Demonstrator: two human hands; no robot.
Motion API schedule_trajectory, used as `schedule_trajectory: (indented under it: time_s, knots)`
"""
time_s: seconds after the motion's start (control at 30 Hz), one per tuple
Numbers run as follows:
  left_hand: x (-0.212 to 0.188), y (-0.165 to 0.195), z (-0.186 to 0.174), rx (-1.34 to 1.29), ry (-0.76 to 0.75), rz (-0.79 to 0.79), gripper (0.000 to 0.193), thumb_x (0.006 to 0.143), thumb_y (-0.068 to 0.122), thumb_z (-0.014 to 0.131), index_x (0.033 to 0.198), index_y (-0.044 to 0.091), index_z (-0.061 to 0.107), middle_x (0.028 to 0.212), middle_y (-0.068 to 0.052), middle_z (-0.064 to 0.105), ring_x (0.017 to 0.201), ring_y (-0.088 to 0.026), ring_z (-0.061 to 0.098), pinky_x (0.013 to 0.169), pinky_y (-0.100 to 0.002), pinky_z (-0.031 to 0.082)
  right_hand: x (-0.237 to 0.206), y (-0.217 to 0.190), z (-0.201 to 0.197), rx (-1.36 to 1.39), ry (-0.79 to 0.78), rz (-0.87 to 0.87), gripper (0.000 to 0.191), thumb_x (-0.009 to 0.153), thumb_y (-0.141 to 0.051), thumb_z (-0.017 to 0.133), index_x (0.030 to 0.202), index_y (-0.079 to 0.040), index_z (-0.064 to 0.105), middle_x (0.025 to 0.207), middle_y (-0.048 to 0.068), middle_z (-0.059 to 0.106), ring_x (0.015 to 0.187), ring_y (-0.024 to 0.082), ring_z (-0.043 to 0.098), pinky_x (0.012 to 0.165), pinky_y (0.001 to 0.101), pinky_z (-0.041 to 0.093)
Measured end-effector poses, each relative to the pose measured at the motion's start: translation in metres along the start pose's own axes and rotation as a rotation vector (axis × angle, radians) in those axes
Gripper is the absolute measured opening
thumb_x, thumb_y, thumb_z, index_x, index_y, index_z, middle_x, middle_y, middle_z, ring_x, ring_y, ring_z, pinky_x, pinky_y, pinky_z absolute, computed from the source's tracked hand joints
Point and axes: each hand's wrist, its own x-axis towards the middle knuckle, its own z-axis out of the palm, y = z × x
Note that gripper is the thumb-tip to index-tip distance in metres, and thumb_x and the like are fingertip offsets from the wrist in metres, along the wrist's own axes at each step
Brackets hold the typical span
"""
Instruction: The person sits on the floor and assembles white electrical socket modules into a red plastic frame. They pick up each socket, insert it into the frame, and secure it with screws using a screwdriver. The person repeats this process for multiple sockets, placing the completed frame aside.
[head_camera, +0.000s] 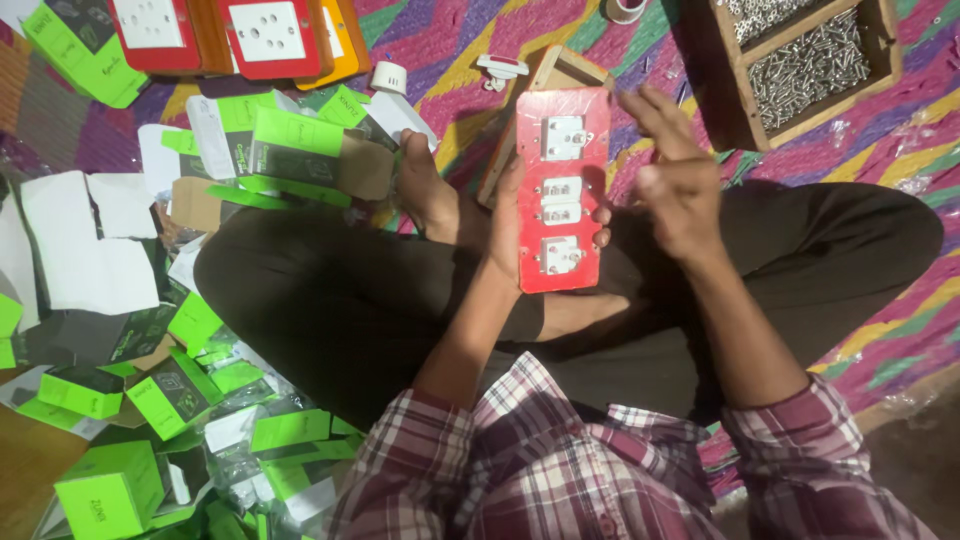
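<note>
- Left hand (508, 235) near the middle of the frame, gripping a red board (563, 190) from behind, thumb on its left edge, fingertips curled round its right edge.
- Red board standing tall, with white sockets (562, 197) in a row down its face.
- Right hand (678, 180) just right of the board, holding nothing, fingers loosely spread, close to the board's right edge; touching or not, cannot tell.
- Wooden frame (556, 75) behind the board's top, lying tilted on the bright striped mat (450, 45).
- Wooden tray (800, 65) full of silver screws (810, 62) at upper right.
- More red boards (270, 35) along the top left edge.
- Green and white boxes (110, 490) heaped all over the left side.
- Crossed legs in dark trousers (340, 300) below the board, one bare foot (430, 190) just left of it.
</note>
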Motion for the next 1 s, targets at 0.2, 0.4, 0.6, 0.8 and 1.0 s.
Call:
schedule_trajectory:
  time_s: [0.2,0.4,0.6,0.8,1.0]
  knots:
    - [-0.003,0.001,0.003,-0.003,-0.038,-0.074,0.074,0.103,0.066,0.052,0.14,0.003,0.054,0.112,-0.024,0.069,0.095,-0.038,0.07,0.083,-0.049,0.059,-0.003,0.019,0.0,0.13,-0.157,0.018,0.066,0.11,-0.06,0.048,0.139,-0.003,0.063,0.167,0.024,0.035,0.164,0.041,0.023,0.135,0.0572,0.02]
    - [-0.005,-0.001,0.001,-0.011,0.014,-0.06,0.079,0.099,0.069,0.051,0.139,0.001,0.054,0.112,-0.021,0.07,0.095,-0.038,0.07,0.082,-0.05,0.059,-0.013,0.029,0.003,0.166,-0.17,0.09,0.077,0.105,-0.066,0.044,0.153,-0.006,0.045,0.172,0.016,0.032,0.164,0.036,0.018,0.135,0.053,0.01]
    - [-0.006,0.016,-0.012,0.051,0.203,0.155,0.067,0.103,0.061,0.05,0.14,0.005,0.052,0.121,-0.016,0.068,0.101,-0.035,0.069,0.086,-0.05,0.058,-0.032,0.028,0.019,0.203,-0.425,0.126,0.07,0.107,-0.052,0.045,0.158,-0.005,0.042,0.168,0.015,0.038,0.161,0.033,0.02,0.129,0.0497,0.014]
    - [-0.006,0.012,0.006,1.288,0.134,0.614,0.064,0.105,0.047,0.064,0.152,0.006,0.053,0.137,-0.021,0.056,0.124,-0.038,0.057,0.107,-0.052,0.047,0.005,0.031,-0.076,-0.157,0.138,0.314,0.016,0.107,-0.006,0.06,0.117,-0.001,0.072,0.106,0.008,0.072,0.089,0.012,0.063,0.077,0.0329,0.053]
    - [-0.004,-0.019,0.022,2.402,0.348,0.775,0.067,0.074,0.033,0.087,0.136,0.021,0.065,0.141,-0.016,0.051,0.126,-0.041,0.051,0.103,-0.057,0.041,0.043,0.103,-0.141,-0.894,-0.146,0.089,0.022,0.088,-0.015,0.081,0.107,-0.004,0.08,0.094,0.02,0.075,0.084,0.036,0.071,0.077,0.0427,0.058]
